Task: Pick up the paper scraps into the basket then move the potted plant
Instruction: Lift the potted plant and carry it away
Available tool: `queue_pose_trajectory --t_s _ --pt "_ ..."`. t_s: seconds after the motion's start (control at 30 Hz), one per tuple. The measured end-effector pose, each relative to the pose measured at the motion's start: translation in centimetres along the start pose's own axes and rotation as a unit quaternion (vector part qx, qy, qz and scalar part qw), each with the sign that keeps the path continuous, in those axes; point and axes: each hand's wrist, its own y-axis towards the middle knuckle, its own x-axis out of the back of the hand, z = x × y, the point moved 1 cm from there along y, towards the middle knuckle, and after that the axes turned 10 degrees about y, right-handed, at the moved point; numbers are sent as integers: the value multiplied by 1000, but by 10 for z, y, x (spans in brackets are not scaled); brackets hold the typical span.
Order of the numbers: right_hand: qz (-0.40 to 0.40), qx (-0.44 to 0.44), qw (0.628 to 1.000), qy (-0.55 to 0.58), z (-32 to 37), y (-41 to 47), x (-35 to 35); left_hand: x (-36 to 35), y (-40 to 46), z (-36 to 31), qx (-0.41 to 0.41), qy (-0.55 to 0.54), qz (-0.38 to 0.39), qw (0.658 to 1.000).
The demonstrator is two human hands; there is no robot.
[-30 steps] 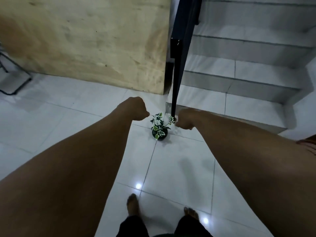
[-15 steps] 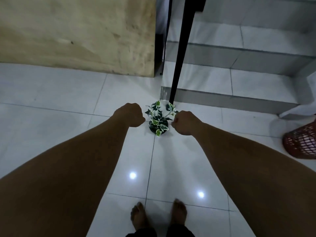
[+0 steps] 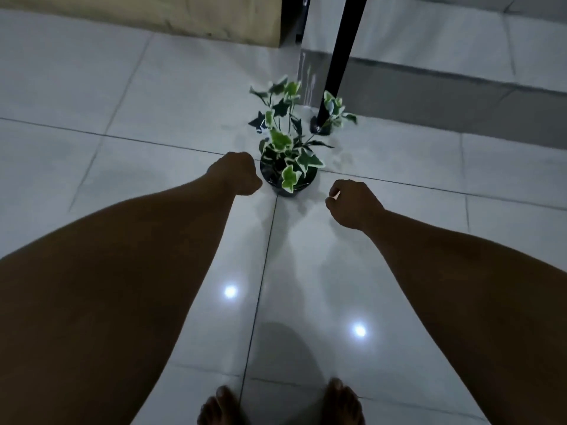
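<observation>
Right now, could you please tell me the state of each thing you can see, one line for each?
potted plant: upright on the floor, not held.
left hand: curled in a fist, empty, beside the pot.
right hand: curled, empty, apart from the pot.
black post: standing behind the plant.

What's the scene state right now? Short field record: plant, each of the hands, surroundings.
plant: potted plant, upright on the tiled floor, not held
left hand: fingers curled, empty, just left of the pot
right hand: fingers curled, nothing visibly held, right of the pot, clear gap
surroundings: black post behind the plant; step beyond
paper scraps, basket: not in view
</observation>
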Motion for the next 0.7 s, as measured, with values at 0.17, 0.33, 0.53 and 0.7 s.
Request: queue_pose_trajectory --t_s 0.17,0.33,0.53,0.7 --pt "-56 12 995 78 -32 78 -61 -58 81 -8 22 -88 -65 994" --pt "-136 -12 966 220 -23 139 -94 -82 138 -16 86 -255 -69 961" --pt "-106 -72 938 322 -14 174 -114 -87 146 -22 48 -434 -1 899" --pt "-97 -93 912 388 -11 164 -104 -77 138 -29 79 -458 5 885"
